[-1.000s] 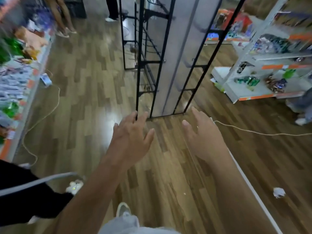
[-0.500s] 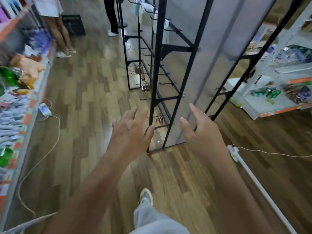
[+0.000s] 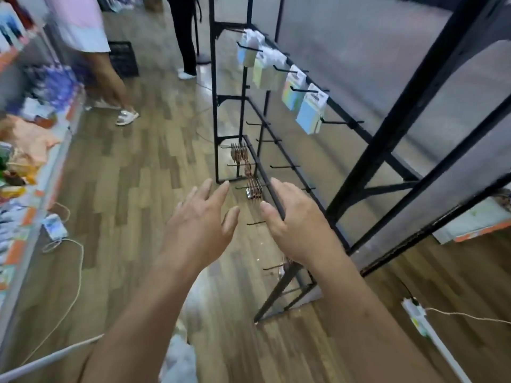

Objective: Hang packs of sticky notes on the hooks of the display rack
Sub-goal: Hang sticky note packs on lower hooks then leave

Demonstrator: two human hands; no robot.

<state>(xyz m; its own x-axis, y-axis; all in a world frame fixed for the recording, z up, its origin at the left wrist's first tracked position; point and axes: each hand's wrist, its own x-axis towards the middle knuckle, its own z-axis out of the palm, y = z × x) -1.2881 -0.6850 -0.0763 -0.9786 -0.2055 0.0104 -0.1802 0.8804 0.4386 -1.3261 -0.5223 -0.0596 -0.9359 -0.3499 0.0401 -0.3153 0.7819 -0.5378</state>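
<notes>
Wood-plank flooring [image 3: 138, 175] runs down the shop aisle in your head view, with a stocked shelf [image 3: 36, 194] along the left edge and a black crate [image 3: 123, 59] far back, beside a standing person [image 3: 83, 26] in a pale top. Your left hand [image 3: 199, 225] and right hand [image 3: 298, 228] are both held out in front of you, fingers spread wide, holding nothing. To your right stands the black display rack [image 3: 413, 87]. The packs of sticky notes [image 3: 311, 114] hang in a row on its upper hooks, well apart from your hands. A bare hook [image 3: 338, 122] juts out just beside the nearest pack. Coppery items [image 3: 250, 172] on the lower hooks are too blurred to identify, perhaps clips. A white power strip [image 3: 413, 313] lies on the floor at right.
</notes>
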